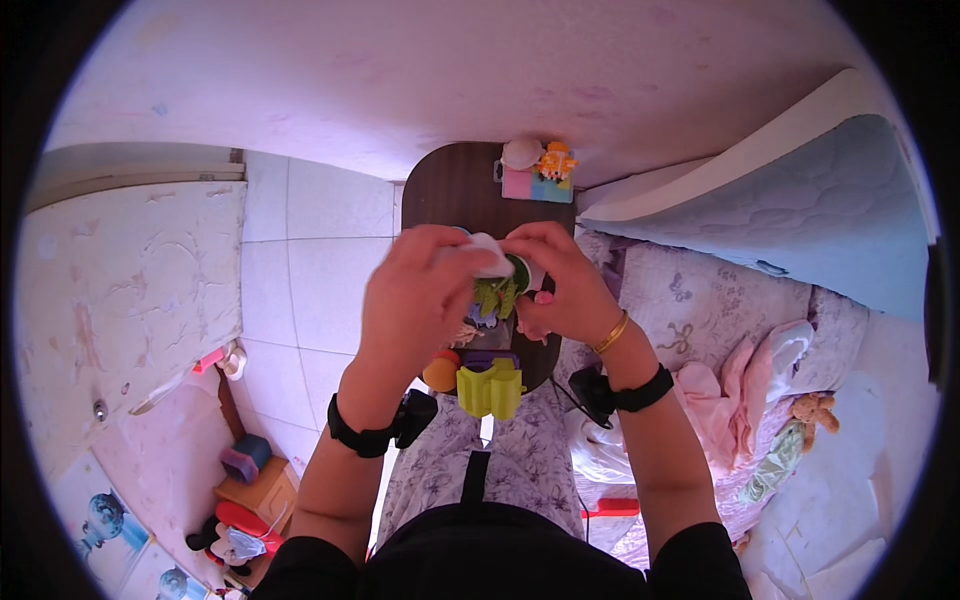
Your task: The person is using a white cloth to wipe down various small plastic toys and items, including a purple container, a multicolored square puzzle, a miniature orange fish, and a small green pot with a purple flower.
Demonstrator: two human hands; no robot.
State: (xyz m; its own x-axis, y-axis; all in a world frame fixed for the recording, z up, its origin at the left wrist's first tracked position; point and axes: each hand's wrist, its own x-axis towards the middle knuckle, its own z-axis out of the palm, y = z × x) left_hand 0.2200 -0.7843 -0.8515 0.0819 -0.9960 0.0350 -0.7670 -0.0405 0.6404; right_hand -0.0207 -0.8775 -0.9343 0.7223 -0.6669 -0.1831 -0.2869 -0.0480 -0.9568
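Observation:
Over a small dark wooden table (442, 187), my left hand (420, 289) holds a white cloth or tissue (489, 255), its folds partly hidden by the fingers. My right hand (566, 289) grips a small white pot (534, 276) with a green rim, tipped on its side, its green artificial leaves (495, 296) pointing toward my left hand. The white cloth touches or nearly touches the pot's plant. Beneath the hands lie small pink and blue items, partly hidden. Nearer to me, a yellow-green toy piece (490, 388) stands beside an orange and red round object (442, 370) at the table's edge.
At the table's far right corner, a round pale object (522, 153) and an orange block figure (556, 161) rest on a pastel-coloured case (536, 185). A wall rises behind the table. To the right is a bed (697, 292) with clothes and a leaning mattress (787, 202).

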